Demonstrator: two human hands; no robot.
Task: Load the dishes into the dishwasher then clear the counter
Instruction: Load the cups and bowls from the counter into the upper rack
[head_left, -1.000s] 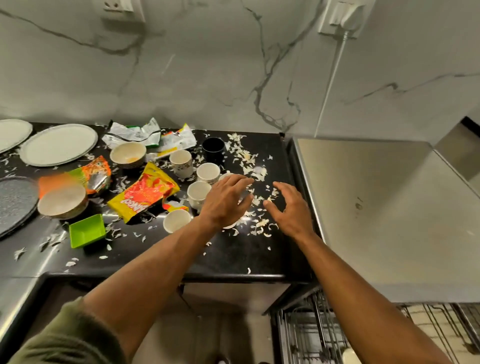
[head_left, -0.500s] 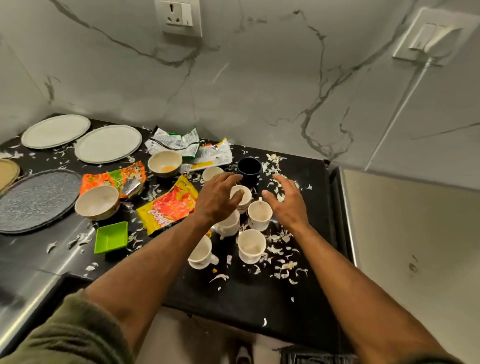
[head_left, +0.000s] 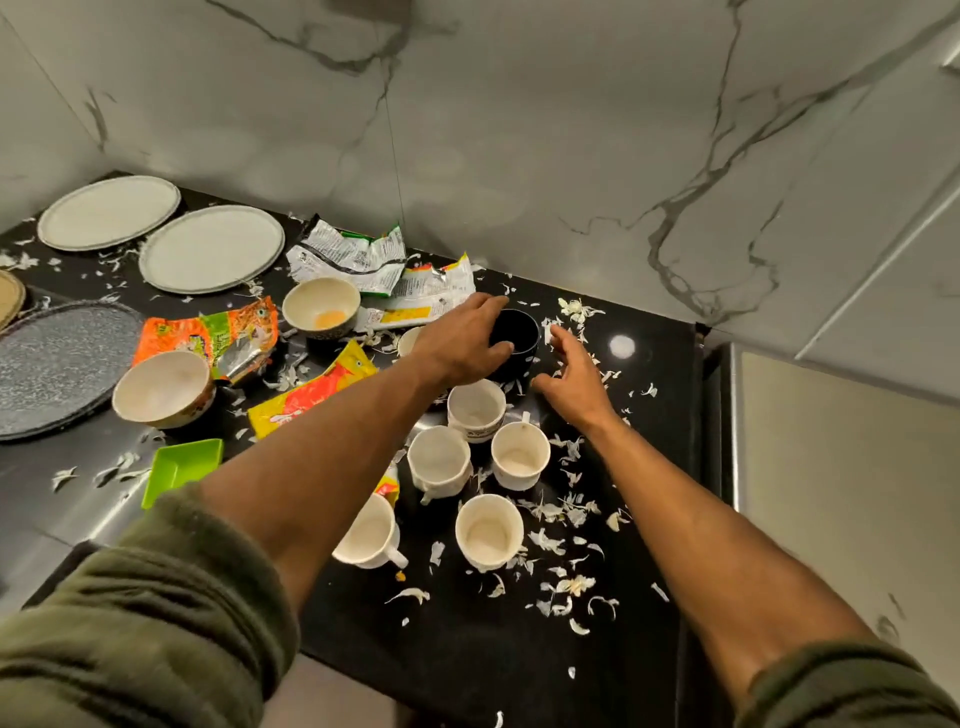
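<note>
Now | black cup (head_left: 515, 338) at back of counter (head_left: 467, 649), behind white teacups (head_left: 475, 408) | left hand (head_left: 462, 340) curled over its rim — grip unconfirmed | right hand (head_left: 574, 382) splayed, empty, beside it | likely light, rigid, breakable, glossy — take by wall.

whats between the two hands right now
In the head view, the black cup stands between them: the left hand reaches over its rim, the right hand hovers open just beside it. Whether the left grips it is unclear.

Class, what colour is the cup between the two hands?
Black. The cup shows best in the head view.
</note>
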